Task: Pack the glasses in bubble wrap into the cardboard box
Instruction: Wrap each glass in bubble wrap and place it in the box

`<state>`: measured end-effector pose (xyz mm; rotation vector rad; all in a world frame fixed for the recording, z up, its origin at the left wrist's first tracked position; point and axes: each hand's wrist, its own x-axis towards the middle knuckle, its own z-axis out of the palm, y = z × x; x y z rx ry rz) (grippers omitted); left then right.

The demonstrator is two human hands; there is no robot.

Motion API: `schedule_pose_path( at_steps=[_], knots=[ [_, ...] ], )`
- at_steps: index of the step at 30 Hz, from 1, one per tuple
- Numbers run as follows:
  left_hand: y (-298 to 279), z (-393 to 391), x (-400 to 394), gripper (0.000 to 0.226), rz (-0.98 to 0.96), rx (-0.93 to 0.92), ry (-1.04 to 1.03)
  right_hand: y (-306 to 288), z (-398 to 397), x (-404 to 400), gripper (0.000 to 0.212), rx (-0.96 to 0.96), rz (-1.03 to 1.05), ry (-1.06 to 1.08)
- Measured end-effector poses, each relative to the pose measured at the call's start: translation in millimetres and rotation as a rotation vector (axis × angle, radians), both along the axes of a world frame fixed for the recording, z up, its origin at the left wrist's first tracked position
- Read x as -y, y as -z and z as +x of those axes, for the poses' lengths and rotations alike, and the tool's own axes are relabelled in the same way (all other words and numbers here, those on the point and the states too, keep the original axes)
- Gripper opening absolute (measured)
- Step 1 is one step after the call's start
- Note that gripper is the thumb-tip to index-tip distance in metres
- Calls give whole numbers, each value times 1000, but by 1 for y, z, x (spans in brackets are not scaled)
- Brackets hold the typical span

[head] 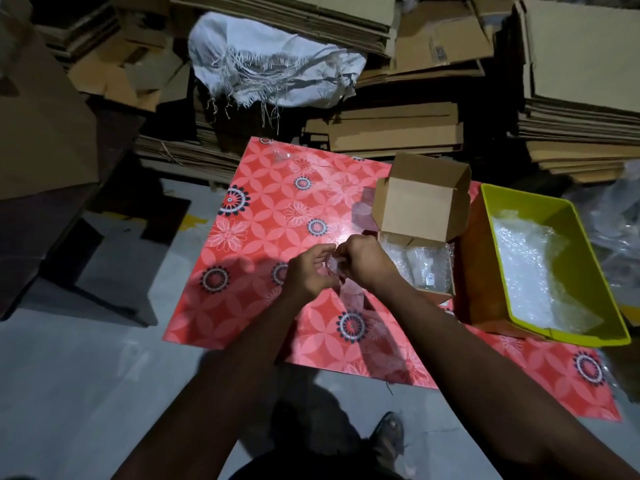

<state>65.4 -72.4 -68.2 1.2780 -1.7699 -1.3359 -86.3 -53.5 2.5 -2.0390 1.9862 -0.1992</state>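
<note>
A red flower-patterned mat lies on the grey floor beneath the hands. Right of the hands stands a yellow-green bin. Beyond them, flattened cardboard stacks carry a frayed white sack.

A grey floor carries a red mat printed with pale and dark flower rings. On the mat's right side sits a small open cardboard box, lid flap raised, with bubble-wrapped items inside. Just right of it stands a yellow-green plastic bin holding bubble wrap. A clear glass stands on the mat just left of the box. Behind the mat, stacks of flattened cardboard rest on the floor, one with a frayed white sack draped over it.
</note>
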Motion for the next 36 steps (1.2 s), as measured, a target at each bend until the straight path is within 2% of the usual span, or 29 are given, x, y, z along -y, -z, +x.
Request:
schedule_pose_path(
  at_steps=[7,14,17,20,24,26,28,30,32,36],
  knots=[
    [10,1,0,76,2,-50,-2,1,9,6,7,-114,97,-10],
    [21,-1,4,73,10,-77,-25,2,17,20,16,-272,179,-129],
    [21,0,4,71,20,-88,-26,7,13,17,12,-262,155,-140],
    [18,0,4,74,30,-95,-8,7,2,10,8,-136,127,-141],
    [15,0,5,78,34,-82,1,5,-15,-9,16,-13,26,-210],
    [13,1,5,78,24,-73,7,4,-17,-26,28,-77,-78,-218],
    [10,2,5,78,18,-64,16,2,-15,-39,41,-259,-116,-274],
    [9,2,5,78,20,-60,19,-3,-11,-47,30,-361,-40,-287],
    [9,2,6,78,21,-54,19,-10,-5,-48,40,-353,52,-254],
    [15,3,6,80,34,-53,10,-20,7,-42,35,-328,139,-166]
  ],
)
